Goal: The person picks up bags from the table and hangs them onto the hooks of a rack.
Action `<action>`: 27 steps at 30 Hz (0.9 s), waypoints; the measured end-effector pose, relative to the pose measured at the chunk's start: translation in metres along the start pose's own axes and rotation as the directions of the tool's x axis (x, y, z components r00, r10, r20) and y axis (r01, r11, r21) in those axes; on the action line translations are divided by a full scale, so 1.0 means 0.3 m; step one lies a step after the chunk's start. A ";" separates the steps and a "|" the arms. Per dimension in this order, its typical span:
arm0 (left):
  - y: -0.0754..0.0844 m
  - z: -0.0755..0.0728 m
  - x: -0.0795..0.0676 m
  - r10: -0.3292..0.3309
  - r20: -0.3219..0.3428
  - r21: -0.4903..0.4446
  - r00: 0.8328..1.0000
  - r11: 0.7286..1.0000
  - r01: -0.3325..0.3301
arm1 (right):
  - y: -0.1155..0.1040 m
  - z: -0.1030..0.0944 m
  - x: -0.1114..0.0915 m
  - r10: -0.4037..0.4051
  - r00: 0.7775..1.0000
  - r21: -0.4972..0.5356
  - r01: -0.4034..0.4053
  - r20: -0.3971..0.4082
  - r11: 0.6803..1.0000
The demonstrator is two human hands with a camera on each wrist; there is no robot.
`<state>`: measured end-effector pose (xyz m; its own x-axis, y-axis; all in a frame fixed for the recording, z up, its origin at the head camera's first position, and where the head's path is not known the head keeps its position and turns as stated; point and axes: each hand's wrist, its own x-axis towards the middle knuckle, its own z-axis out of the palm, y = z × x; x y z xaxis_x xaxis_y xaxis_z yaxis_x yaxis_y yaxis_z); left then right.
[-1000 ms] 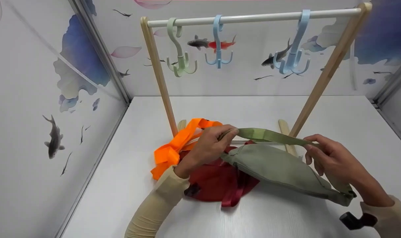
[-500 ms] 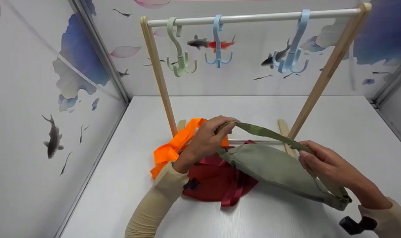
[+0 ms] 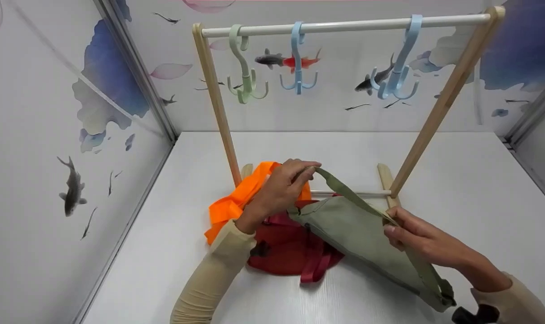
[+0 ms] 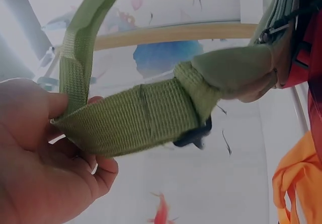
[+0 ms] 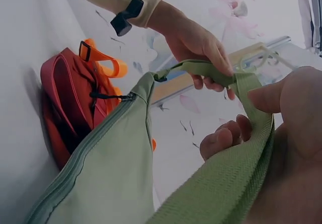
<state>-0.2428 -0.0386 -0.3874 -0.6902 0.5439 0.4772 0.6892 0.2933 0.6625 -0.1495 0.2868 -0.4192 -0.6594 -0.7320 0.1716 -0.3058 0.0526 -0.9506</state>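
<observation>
A sage-green waist bag (image 3: 362, 229) with a zipper hangs at a slant by its green webbing strap (image 3: 349, 192). My left hand (image 3: 279, 186) pinches the strap near the bag's left end; in the left wrist view the strap folds over between thumb and fingers. Farther right along the same strap, my right hand (image 3: 421, 236) grips it between thumb and fingers. In the right wrist view the zipper (image 5: 80, 158) runs down the bag's edge. Behind the left forearm and partly covered by the green bag lies a red bag (image 3: 281, 252) with a dark red strap.
An orange strap (image 3: 230, 207) lies heaped left of the red bag. Behind stands a wooden rack with a white rail (image 3: 353, 25). From it hang a green hook (image 3: 244, 76) and two blue hooks, one mid-rail (image 3: 297, 67) and one farther right (image 3: 397, 72).
My right hand has moved left and down along with the strap, and the green bag's right end has dropped toward the front. The left hand has risen slightly and shifted a little left.
</observation>
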 end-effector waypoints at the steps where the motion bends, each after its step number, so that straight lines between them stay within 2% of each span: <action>1: -0.003 0.002 0.001 0.008 -0.002 0.020 1.000 1.000 -0.008 | -0.002 0.010 0.001 0.001 1.000 0.004 -0.001 0.011 1.000; 6: -0.011 0.018 0.006 0.076 -0.046 0.143 0.996 0.987 -0.068 | -0.018 0.047 0.012 0.021 0.999 0.036 -0.022 0.049 0.999; 10: -0.017 0.039 0.007 0.132 -0.074 0.279 0.989 0.954 -0.106 | -0.028 0.072 0.034 0.026 0.998 0.075 -0.031 0.063 0.997; 13: -0.018 0.054 0.002 0.142 -0.079 0.361 0.987 0.927 -0.104 | -0.034 0.092 0.055 0.029 0.997 0.089 -0.034 0.065 0.995; 17: -0.015 0.067 -0.009 0.111 -0.078 0.414 0.991 0.908 -0.069 | -0.041 0.108 0.079 0.011 0.999 0.099 -0.016 0.052 0.995; 21: -0.008 0.069 -0.020 0.039 -0.054 0.437 0.998 0.899 -0.011 | -0.050 0.110 0.097 -0.030 0.999 0.104 0.027 0.019 0.994; 24: 0.002 0.065 -0.027 -0.031 -0.028 0.431 0.999 0.901 0.040 | -0.054 0.108 0.110 -0.049 0.999 0.087 0.051 -0.020 0.995; 27: 0.009 0.060 -0.034 -0.075 -0.012 0.401 0.997 0.913 0.073 | -0.057 0.108 0.121 -0.046 0.997 0.067 0.050 -0.055 0.997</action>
<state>-0.2300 -0.0293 -0.4009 -0.7423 0.5108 0.4336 0.6672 0.6231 0.4081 -0.1461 0.2373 -0.4049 -0.6812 -0.6953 0.2291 -0.2915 -0.0295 -0.9561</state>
